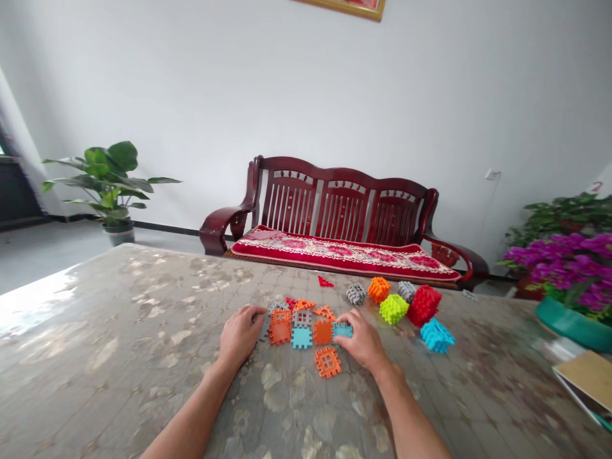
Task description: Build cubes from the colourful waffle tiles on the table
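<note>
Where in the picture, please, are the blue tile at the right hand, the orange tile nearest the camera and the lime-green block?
Blue tile (342, 330), head view: its flat face.
Orange tile (327, 362), head view: its middle crossbars.
Lime-green block (394, 309), head view: its knobbly front.

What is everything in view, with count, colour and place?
table: one, grey-brown, foreground
flat tiles: several, orange, blue, grey, red, middle of table
triangle: one, red, table's far side
clusters: six visible, grey, orange, green, red, blue, right of tiles
bench: one, dark red, behind table
seat cover: one, red and cream, on bench
leafy plant: one, green, left
flowers: one bunch, purple, right
flower pot: one, teal, under flowers
foliage: one mass, green, behind flowers
book-like stack: one, tan top, right edge
wall: one, white, background
picture frame: one, gold, top
socket: one, white, on wall
floor: one, grey, left
left hand: one, left of tiles
right hand: one, gripping blue tile
</note>
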### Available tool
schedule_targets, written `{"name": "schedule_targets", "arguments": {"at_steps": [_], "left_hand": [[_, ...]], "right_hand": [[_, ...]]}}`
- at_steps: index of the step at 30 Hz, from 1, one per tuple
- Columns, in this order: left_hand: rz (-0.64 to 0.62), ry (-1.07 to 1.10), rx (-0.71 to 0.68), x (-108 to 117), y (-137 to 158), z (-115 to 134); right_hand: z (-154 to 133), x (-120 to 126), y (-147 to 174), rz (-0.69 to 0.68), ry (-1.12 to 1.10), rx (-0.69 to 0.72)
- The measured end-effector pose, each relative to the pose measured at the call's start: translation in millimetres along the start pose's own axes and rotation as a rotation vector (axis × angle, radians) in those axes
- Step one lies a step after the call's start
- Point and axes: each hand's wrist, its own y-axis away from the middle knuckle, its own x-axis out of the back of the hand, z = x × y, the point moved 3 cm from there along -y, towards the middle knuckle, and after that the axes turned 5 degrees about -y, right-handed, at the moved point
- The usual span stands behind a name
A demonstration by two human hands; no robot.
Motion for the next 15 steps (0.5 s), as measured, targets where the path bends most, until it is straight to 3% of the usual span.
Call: {"name": "schedule_targets", "arguments": {"at_steps": [4, 10, 15], "left_hand": [[-0.004, -0.004, -0.005, 1, 0, 1], [-0.01, 0.002, -0.002, 2, 1, 2], [0.01, 0.008, -0.001, 2, 1, 2]], "right_hand": [[8, 3, -4, 0.09, -0.165, 0.066], [34, 23, -6, 0.445, -0.22, -0.03], [32, 21, -3, 0.427, -0.18, 0.0]]}}
